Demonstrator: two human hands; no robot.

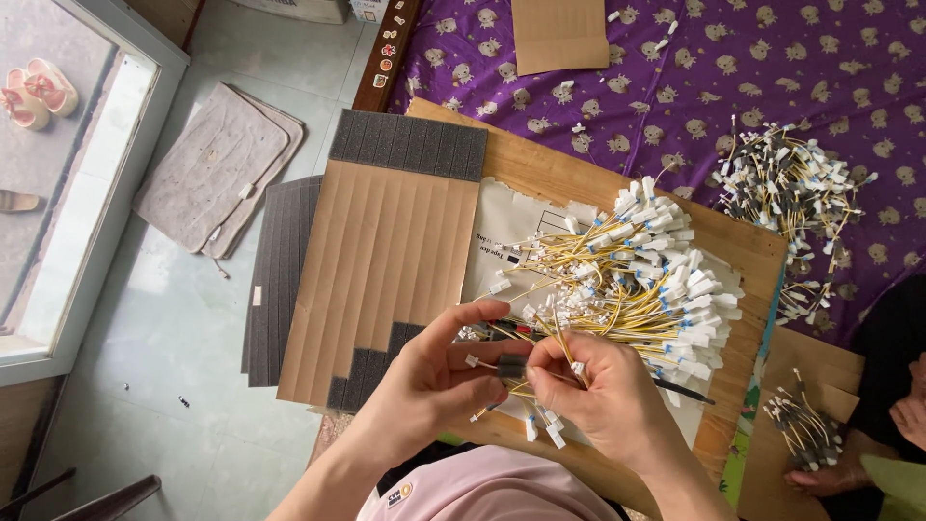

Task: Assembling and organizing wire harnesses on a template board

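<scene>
Ferrite core (pixel 512 366) on yellow wire pinched between left hand (pixel 434 376) and right hand (pixel 603 391) fingertips.

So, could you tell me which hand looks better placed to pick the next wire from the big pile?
Probably the right hand: it lies against the near edge of the yellow wire pile, while the left hand sits farther left, pinching the small dark sleeve.

Wires (pixel 617 280): glossy yellow plastic insul., white plastic plugs. Board (pixel 540 178): matt bare wood. Foam pad (pixel 410 143): dark, ribbed. Cloth (pixel 772 68): purple print.
</scene>
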